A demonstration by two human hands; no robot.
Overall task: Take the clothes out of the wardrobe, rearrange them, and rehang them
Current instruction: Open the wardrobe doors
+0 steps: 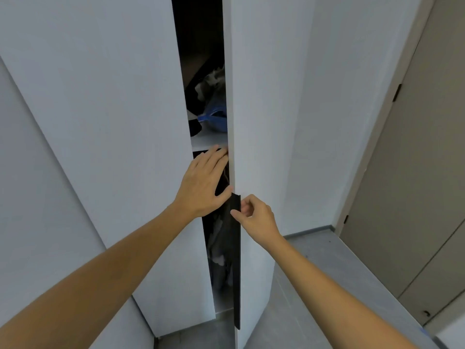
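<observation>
Wardrobe (105,122), tall, white, flat-fronted, seen from close up and slightly above. Right-hand white door (261,109) swung ajar, leaving a narrow dark gap from 12 o'clock down to 6 o'clock. Long black strip handle (236,260) fixed along that door's free edge, running from frame centre toward 6 o'clock.

Left hand (203,182) at centre, fingers straight and together, fingertips laid against the door's inner edge just above the handle top, thumb spread toward the handle; holding nothing. Right hand (256,217) just beside it at 4 o'clock, fingers curled, thumb and forefinger pinching the handle's upper end.

Inside the gap: white shelf (208,142) just above the left fingertips, bearing a blue-and-clear plastic bag (214,119) and dark bundled items (too shadowed to identify). Below the shelf, dim grey and dark hanging clothes (219,253), visible only as a sliver between door edge and the left panel.

Open room: grey tiled floor (314,285) at 4 to 5 o'clock, unobstructed beside the door's swing side. Taupe room door (415,172) with dark hinges at 3 o'clock, well apart from the wardrobe. Grey skirting (307,231) along the wall base between them.
</observation>
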